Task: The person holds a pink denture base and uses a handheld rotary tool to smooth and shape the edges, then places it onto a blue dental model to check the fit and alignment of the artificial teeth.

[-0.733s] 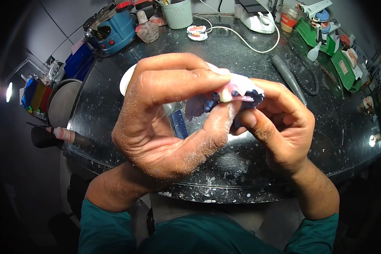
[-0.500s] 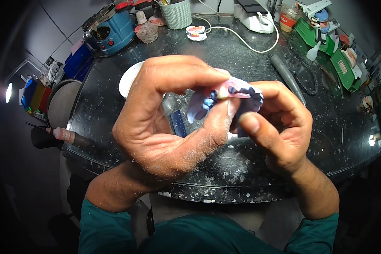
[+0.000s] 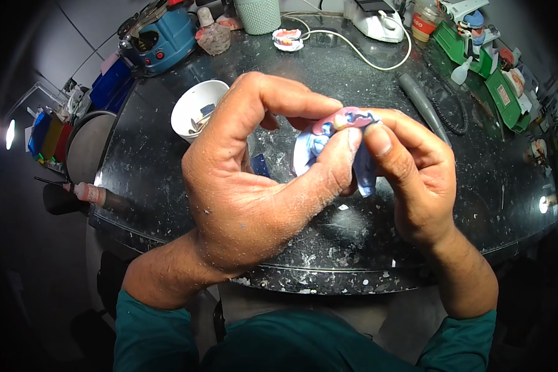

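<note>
Between both hands, above the bench, is a pale blue dental model [image 3: 303,155] with a pink gum part, a tooth and dark blue pieces along its ridge. My left hand [image 3: 242,161], dusted with white powder, pinches it between thumb and fingertips from the left. From the right, my right hand [image 3: 425,177] grips its edge with thumb and index finger. Fingers cover much of the model. A dark blue flat strip [image 3: 260,165] lies on the bench behind my left hand. Beyond that hand stands a white cup [image 3: 181,118] with small pieces inside.
The black bench [image 3: 149,186] carries a handpiece [image 3: 417,99] with a coiled cord at right. Farther back are a toothed model [image 3: 287,41], a blue machine [image 3: 167,46], a grey-green pot [image 3: 258,15] and a white device [image 3: 378,25]. Green trays [image 3: 505,102] stand far right.
The dental model has tilted and turned, showing more of its pale blue side. My left hand has shifted slightly right, and my right thumb has moved up onto the model's edge.
</note>
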Demonstrator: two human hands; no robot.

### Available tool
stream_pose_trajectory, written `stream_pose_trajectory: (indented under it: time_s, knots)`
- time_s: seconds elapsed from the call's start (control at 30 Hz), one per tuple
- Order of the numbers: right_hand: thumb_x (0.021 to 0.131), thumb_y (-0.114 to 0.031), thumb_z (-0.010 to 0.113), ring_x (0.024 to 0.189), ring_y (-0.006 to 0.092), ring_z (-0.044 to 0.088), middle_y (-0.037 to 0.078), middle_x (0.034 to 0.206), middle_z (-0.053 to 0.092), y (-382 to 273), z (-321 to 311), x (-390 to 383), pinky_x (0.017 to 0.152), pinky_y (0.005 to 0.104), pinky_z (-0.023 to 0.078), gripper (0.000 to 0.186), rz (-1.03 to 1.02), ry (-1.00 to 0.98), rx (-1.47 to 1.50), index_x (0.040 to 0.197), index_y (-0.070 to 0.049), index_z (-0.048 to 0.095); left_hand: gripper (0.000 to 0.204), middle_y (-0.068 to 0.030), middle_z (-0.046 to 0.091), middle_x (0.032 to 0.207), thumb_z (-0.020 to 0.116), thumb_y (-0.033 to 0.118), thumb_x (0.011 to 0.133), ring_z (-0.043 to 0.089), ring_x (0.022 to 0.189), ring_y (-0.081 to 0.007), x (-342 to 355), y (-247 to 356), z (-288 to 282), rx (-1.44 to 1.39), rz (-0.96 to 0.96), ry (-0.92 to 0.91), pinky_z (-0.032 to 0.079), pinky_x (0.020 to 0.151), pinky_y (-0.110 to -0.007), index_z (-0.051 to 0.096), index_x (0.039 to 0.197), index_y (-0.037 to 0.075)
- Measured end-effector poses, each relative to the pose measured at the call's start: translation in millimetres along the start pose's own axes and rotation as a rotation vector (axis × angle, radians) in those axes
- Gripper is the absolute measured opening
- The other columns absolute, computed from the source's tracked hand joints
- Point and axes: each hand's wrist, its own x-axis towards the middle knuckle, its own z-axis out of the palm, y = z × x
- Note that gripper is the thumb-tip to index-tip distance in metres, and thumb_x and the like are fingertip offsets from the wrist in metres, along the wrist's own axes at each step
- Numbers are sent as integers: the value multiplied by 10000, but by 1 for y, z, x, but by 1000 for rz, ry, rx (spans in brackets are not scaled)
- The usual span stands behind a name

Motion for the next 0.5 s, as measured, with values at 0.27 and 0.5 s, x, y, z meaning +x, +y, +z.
stream_pose_trajectory:
  time_s: [0.27, 0.5]
  knots:
    - [1008, -256, 572, 890, 103, 649, 80, 1012, 680, 1, 0, 0, 760, 235, 529, 368, 8, -9, 16, 1186, 63, 610, 206, -75, 635, 960, 725, -12, 823, 577, 873, -97, -1, 0, 0, -25, -50, -1, 452, 807, -243, 626, 1004, -7]
    - [1006, -292, 571, 812, 115, 664, 98, 985, 686, 0, 5, -1, 703, 246, 547, 399, 36, -20, 91, 1196, 58, 598, 365, -139, 645, 1112, 646, 55, 884, 608, 988, -136, 2, 3, -5, 5, -38, -80, 471, 879, -268, 589, 1224, -66]
